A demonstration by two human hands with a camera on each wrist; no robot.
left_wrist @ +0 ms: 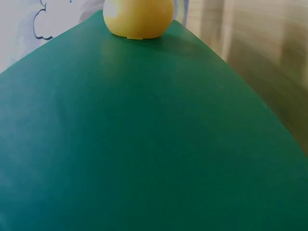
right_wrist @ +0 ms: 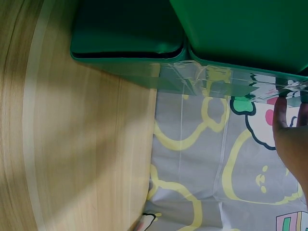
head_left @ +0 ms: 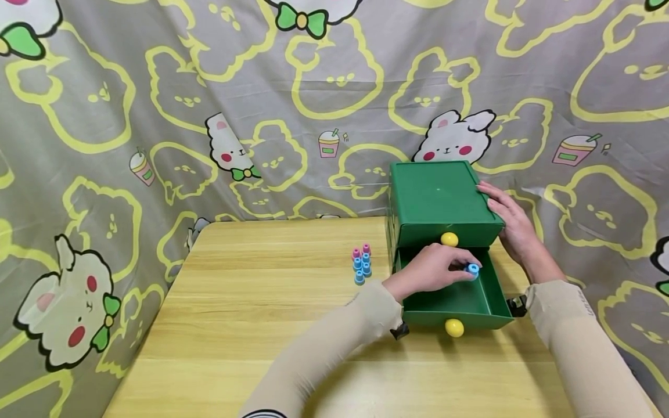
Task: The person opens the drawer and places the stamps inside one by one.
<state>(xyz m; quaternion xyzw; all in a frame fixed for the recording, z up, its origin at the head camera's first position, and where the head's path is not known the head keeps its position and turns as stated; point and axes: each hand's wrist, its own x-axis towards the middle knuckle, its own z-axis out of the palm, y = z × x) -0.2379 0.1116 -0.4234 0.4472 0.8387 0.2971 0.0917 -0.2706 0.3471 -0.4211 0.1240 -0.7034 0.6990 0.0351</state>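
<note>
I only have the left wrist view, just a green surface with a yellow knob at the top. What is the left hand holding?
Observer: In the head view, the left hand pinches a small blue peg over the pulled-out lower drawer.
Operator: Thanks. And where is the other hand?
Observer: The right hand is touching the right side of the green cabinet.
Operator: Are there any more pegs on the table?
Observer: Yes, two pink pegs and four blue pegs stand in a group on the table, left of the cabinet in the head view.
</note>
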